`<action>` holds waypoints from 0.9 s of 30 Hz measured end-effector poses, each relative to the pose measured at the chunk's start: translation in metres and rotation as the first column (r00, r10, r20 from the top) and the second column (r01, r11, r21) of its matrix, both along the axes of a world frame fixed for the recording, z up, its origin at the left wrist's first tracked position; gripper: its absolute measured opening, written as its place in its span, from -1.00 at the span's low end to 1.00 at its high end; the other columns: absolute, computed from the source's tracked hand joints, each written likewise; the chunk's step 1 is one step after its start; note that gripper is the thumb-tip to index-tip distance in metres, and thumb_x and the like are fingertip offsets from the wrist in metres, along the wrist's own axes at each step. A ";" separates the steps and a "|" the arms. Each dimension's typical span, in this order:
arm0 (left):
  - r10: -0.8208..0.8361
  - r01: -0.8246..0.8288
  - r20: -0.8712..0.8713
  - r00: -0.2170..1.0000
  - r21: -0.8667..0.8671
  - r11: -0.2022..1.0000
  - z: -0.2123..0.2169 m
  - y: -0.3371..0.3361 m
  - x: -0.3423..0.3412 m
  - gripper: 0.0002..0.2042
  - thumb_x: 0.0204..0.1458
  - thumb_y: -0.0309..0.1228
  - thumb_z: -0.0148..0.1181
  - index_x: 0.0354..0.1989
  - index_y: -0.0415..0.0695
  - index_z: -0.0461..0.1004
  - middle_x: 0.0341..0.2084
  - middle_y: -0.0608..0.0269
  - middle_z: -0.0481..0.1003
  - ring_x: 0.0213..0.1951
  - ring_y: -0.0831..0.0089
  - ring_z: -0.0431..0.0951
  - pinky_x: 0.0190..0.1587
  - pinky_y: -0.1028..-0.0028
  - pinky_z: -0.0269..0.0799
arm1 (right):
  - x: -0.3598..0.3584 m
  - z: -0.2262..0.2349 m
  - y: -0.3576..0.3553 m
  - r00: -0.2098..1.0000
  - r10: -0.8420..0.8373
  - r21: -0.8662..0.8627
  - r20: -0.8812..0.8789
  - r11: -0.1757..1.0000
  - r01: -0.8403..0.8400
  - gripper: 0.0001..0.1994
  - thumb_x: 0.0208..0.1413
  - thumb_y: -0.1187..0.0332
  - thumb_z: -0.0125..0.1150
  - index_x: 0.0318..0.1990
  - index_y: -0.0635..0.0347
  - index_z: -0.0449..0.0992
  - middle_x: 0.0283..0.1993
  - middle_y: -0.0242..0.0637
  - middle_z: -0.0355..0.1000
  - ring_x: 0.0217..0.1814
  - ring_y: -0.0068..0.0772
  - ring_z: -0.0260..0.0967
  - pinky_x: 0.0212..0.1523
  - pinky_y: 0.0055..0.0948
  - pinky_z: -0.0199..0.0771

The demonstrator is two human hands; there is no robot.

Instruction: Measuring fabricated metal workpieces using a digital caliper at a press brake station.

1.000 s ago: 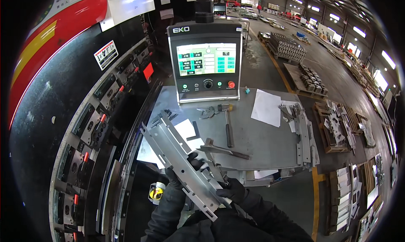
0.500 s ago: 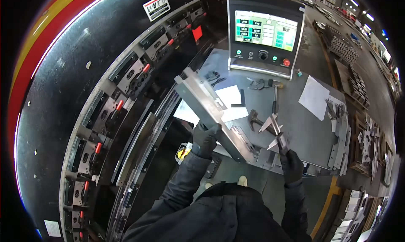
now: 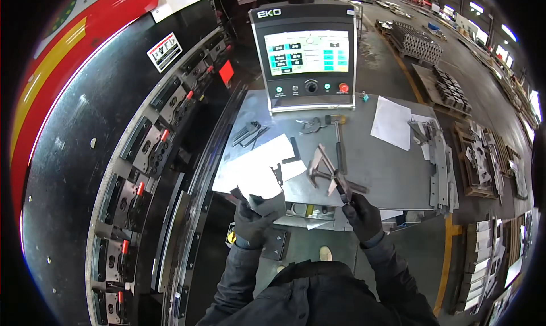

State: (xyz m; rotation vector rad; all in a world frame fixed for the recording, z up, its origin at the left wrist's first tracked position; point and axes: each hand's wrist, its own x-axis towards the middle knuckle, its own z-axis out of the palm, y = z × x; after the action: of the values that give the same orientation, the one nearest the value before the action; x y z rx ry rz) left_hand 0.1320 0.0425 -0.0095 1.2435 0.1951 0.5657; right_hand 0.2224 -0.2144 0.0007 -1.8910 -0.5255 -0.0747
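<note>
My left hand (image 3: 250,223), in a dark glove, is closed around a bent sheet-metal piece (image 3: 268,205). The piece is seen nearly end-on over the table's front edge, so its length is hidden. In my gloved right hand (image 3: 363,217) is a caliper (image 3: 340,185), its jaws pointing away from me over the table. Beneath and beside the caliper lies a dark hammer (image 3: 314,169). Farther back, a second hammer (image 3: 339,144) with a yellowish head rests on the tabletop. White paper sheets (image 3: 250,169) lie just beyond my left hand.
On the grey table (image 3: 392,178) stands a control panel (image 3: 307,53) with a lit screen. Hex keys (image 3: 248,134), a black angle piece (image 3: 295,148) and metal strips (image 3: 441,167) lie there too. A large machine with red-handled clamps (image 3: 140,189) borders the left; pallets of parts stand right.
The metal piece in my left hand has come down and turned, now looking much shorter. The caliper has swung left over the dark hammer. The whole view has shifted.
</note>
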 end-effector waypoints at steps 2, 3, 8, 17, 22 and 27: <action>0.015 -0.009 -0.076 0.997 0.082 0.997 0.000 -0.009 -0.003 -0.63 -0.33 -0.68 0.30 -0.27 -0.18 0.39 -0.44 0.25 0.48 -0.46 0.42 0.48 -0.35 0.51 0.43 | -0.002 0.002 0.000 1.000 -0.021 -0.014 -0.017 1.000 0.021 -0.69 -0.02 0.24 0.21 -0.18 0.25 0.44 -0.57 -0.28 0.36 -0.62 -0.40 0.21 -0.54 -0.44 0.25; 0.028 -0.013 -0.115 0.993 0.124 0.992 -0.001 -0.012 -0.004 -0.67 -0.32 -0.67 0.31 -0.31 -0.18 0.42 -0.47 0.29 0.48 -0.48 0.44 0.47 -0.37 0.52 0.42 | -0.002 0.003 0.000 0.999 -0.029 -0.021 -0.027 0.999 0.029 -0.70 -0.03 0.25 0.22 -0.18 0.24 0.44 -0.57 -0.28 0.37 -0.62 -0.40 0.21 -0.54 -0.44 0.26; 0.059 0.074 -0.405 0.912 0.305 0.949 -0.025 -0.013 -0.017 -0.83 -0.34 -0.63 0.34 -0.54 -0.17 0.48 -0.56 0.36 0.51 -0.54 0.45 0.49 -0.45 0.52 0.38 | -0.008 0.006 -0.004 0.989 -0.150 -0.055 -0.004 0.987 0.150 -0.71 -0.08 0.30 0.27 -0.22 0.24 0.44 -0.58 -0.28 0.38 -0.64 -0.40 0.23 -0.56 -0.45 0.27; -0.370 -0.349 0.607 0.703 0.748 0.564 -0.063 -0.017 0.008 -0.89 -0.30 -0.48 0.32 -0.54 -0.15 0.54 -0.53 0.30 0.56 -0.53 0.37 0.52 -0.45 0.47 0.40 | -0.009 0.036 -0.021 0.964 -0.010 -0.286 0.267 0.954 0.089 -0.77 -0.15 0.40 0.27 -0.28 0.21 0.48 -0.54 -0.26 0.42 -0.64 -0.31 0.26 -0.58 -0.42 0.29; -0.383 0.181 0.161 0.910 0.677 0.714 -0.077 -0.015 -0.032 -0.85 -0.30 -0.51 0.27 -0.48 -0.22 0.53 -0.36 0.16 0.56 -0.42 0.32 0.55 -0.37 0.51 0.43 | -0.010 0.057 -0.031 0.957 0.088 -0.287 0.276 0.958 -0.005 -0.65 -0.16 0.42 0.25 -0.13 0.18 0.43 -0.48 -0.31 0.39 -0.61 -0.39 0.23 -0.57 -0.45 0.26; -0.385 0.303 -0.008 0.923 0.633 0.713 -0.065 -0.017 -0.053 -0.85 -0.28 -0.54 0.23 -0.45 -0.23 0.53 -0.28 0.11 0.55 -0.39 0.30 0.55 -0.33 0.52 0.45 | -0.013 0.063 -0.030 0.945 0.218 -0.366 0.244 0.923 -0.118 -0.60 -0.16 0.41 0.27 -0.08 0.18 0.41 -0.46 -0.35 0.38 -0.60 -0.45 0.23 -0.58 -0.48 0.25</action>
State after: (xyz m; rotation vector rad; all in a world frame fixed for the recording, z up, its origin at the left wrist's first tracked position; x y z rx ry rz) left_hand 0.0792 0.0257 -0.0741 1.8362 -0.3699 0.3804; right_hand 0.2091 -0.2447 0.0636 -2.1841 -0.9486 -0.1456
